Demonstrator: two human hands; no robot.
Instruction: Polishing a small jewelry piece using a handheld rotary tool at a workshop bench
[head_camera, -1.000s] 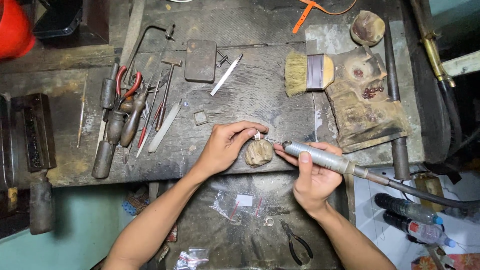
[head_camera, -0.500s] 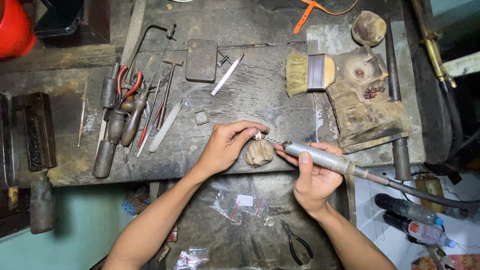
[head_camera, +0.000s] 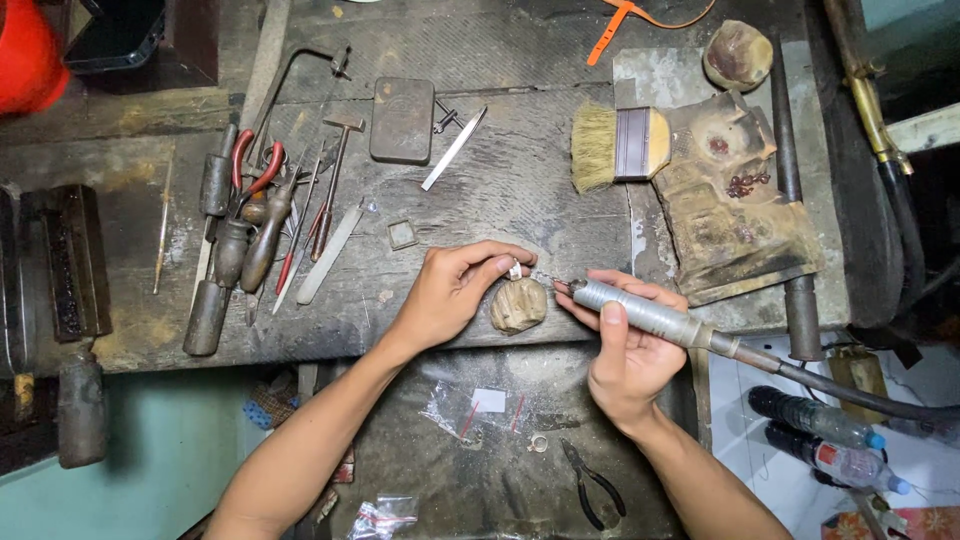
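The left hand (head_camera: 450, 292) pinches what looks like a small silver ring (head_camera: 516, 268) between fingertips; right hand (head_camera: 628, 352) clamps a grey metal rotary handpiece (head_camera: 650, 314), tip just beside.

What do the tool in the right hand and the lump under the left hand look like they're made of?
The handpiece in the right hand looks like brushed metal: grey, dull sheen. The lump below the left hand looks like worn wood, tan and grooved, though that is uncertain.

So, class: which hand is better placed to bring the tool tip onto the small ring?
Right. The right hand already grips the rotary handpiece, its tip beside the ring pinched by the left hand above the bench peg.
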